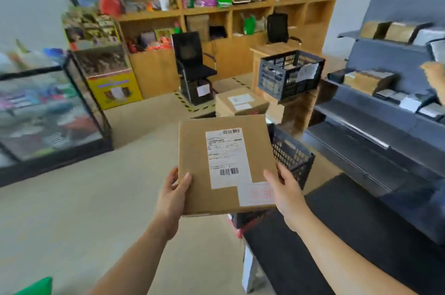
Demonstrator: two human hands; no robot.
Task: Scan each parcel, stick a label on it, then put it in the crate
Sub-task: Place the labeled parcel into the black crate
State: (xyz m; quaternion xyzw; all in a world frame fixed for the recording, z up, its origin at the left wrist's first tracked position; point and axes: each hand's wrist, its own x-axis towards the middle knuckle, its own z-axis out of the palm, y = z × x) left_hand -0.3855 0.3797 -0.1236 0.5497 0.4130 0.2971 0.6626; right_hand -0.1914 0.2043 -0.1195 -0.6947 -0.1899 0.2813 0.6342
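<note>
Head view shows the left hand [172, 192] and right hand [284, 192] clamped on the near corners of a flat, square cardboard parcel [197, 157], thumbs on top, fingers hidden beneath. It is held in the air, partly covering a black mesh crate [291, 152] behind it. A white barcode label [227, 157] lies smooth on its matte brown face. Beige floor [96, 198] lies below, with wooden shelves [204, 12] beyond.

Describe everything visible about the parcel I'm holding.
The parcel is a flat, squarish brown cardboard box, held up, top face to the camera. It bears a white shipping label with two barcodes and a smaller red-printed sticker at its near right corner. The left hand and right hand grip its near corners.
</note>
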